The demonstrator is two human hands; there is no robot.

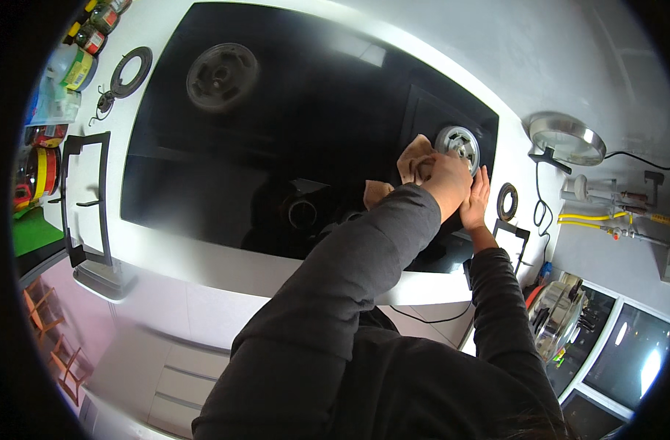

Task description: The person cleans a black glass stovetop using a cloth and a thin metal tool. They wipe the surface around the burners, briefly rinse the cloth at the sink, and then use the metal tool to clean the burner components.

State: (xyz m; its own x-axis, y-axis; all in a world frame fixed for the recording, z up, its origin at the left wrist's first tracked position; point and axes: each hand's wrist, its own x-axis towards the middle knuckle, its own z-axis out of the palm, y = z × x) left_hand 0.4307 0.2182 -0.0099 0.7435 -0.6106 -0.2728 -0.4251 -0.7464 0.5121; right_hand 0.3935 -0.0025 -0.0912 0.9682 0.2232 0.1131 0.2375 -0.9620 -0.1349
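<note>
My left hand (449, 179) holds a tan cloth (413, 158) bunched against a round metal burner (449, 135) near the right end of a black glass gas cooktop (313, 126). A loose corner of the cloth hangs out below the wrist. Close by, my right hand (474, 208) lies with straight fingers along the near right side of the burner. Its thumb side is partly hidden behind my left hand, and contact with the burner is hard to make out. A second burner (222, 77) sits at the cooktop's far left.
Left of the cooktop lie a black ring (131, 72), a pan support (105, 198) and several bottles and jars (81, 69). On the right are a smaller ring (509, 202), another pan support (513, 242), a glass lid (567, 140) with a metal rim, a black cable (541, 212) and yellow pipes (585, 221).
</note>
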